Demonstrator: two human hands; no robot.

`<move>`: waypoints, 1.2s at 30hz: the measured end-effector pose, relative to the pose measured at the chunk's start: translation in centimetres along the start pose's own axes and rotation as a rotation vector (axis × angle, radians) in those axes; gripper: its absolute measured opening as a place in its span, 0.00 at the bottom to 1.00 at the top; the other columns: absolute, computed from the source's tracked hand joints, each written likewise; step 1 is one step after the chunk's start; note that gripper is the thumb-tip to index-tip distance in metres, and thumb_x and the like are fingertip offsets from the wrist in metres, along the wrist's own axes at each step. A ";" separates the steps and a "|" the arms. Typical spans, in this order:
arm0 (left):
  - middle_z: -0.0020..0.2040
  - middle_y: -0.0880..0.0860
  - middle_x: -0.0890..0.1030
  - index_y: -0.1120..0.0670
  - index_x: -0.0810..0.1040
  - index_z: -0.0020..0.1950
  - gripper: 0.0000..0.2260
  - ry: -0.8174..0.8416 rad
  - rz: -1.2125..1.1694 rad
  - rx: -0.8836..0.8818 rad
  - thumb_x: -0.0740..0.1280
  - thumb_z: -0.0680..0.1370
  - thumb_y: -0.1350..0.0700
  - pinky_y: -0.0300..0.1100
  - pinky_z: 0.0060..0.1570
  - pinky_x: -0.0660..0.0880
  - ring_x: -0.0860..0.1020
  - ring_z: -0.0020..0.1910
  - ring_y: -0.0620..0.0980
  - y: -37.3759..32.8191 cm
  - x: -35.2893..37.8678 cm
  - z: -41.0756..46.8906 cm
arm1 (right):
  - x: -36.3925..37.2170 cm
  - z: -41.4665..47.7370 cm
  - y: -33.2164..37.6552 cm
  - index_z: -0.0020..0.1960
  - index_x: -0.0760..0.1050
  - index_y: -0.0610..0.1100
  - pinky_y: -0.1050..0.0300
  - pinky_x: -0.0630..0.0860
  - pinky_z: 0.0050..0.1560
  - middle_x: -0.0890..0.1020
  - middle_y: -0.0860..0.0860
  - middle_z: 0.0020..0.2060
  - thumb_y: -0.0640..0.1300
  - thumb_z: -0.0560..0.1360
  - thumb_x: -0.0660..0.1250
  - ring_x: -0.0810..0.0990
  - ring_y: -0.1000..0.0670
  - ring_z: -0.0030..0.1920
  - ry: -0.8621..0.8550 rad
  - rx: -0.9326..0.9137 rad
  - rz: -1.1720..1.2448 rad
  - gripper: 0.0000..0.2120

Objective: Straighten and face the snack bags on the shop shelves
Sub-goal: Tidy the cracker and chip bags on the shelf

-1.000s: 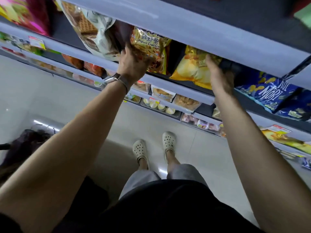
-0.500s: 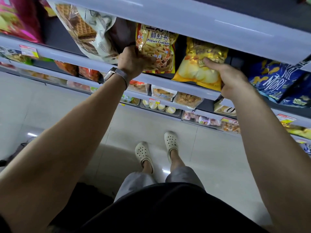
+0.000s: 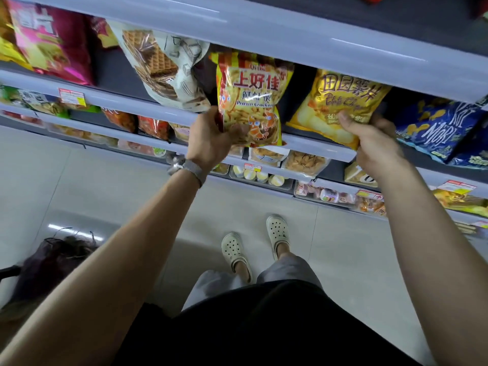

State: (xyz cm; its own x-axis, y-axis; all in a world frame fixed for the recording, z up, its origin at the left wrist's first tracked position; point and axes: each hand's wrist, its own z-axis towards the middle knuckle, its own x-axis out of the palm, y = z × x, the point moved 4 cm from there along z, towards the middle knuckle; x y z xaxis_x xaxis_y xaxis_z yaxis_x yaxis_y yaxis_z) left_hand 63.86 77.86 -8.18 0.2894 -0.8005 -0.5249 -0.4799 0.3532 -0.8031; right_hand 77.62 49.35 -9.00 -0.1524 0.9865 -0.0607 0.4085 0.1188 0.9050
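Observation:
A yellow and red prawn cracker bag (image 3: 249, 101) stands at the shelf's front edge, label facing me. My left hand (image 3: 211, 141) grips its lower left corner, with a watch on that wrist. To its right a gold potato chips bag (image 3: 340, 101) leans forward, label outward. My right hand (image 3: 375, 143) holds its bottom right corner, thumb on the front of the bag. The grey shelf lip (image 3: 314, 147) runs under both bags.
A white wafer bag (image 3: 169, 70) hangs to the left, blue nori bags (image 3: 438, 130) sit to the right and pink bags (image 3: 52, 40) at far left. Lower shelves hold small snack packs (image 3: 306, 162) and cups. My feet in white clogs (image 3: 277, 231) stand on grey floor tiles.
Both bags have come forward to the shelf edge and now stand more upright, labels fully showing. My hands have slid down to the bags' lower corners.

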 end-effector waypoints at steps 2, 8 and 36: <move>0.50 0.50 0.87 0.57 0.83 0.60 0.20 -0.002 0.023 -0.005 0.80 0.74 0.48 0.47 0.48 0.83 0.86 0.48 0.51 1.4 -0.1 -2.2 | 1.5 -0.1 -0.1 0.50 0.82 0.50 0.62 0.76 0.60 0.88 0.60 0.47 0.52 0.62 0.80 0.85 0.60 0.53 0.042 -0.018 -0.002 0.18; 0.50 0.45 0.88 0.51 0.83 0.59 0.20 -0.025 -0.055 -0.064 0.77 0.71 0.43 0.54 0.52 0.85 0.86 0.50 0.48 5.9 -2.0 -5.6 | 8.0 1.0 -0.6 0.56 0.83 0.48 0.57 0.75 0.63 0.88 0.55 0.53 0.53 0.63 0.83 0.85 0.54 0.59 0.145 -0.021 -0.052 0.24; 0.51 0.50 0.87 0.54 0.80 0.59 0.19 0.128 0.111 0.197 0.75 0.77 0.42 0.54 0.47 0.81 0.84 0.50 0.54 -3.1 6.8 -2.0 | 2.8 -8.4 -4.1 0.71 0.75 0.50 0.46 0.79 0.63 0.83 0.53 0.62 0.55 0.79 0.71 0.82 0.52 0.61 0.020 -0.229 -0.294 0.23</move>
State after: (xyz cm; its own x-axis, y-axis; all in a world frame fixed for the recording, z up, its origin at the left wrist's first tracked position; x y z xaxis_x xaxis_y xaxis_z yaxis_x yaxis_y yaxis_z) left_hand 65.63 70.31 -8.71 0.1306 -0.8016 -0.5834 -0.3284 0.5203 -0.7883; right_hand 67.97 50.69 -9.30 -0.2517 0.9114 -0.3256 0.1328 0.3658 0.9212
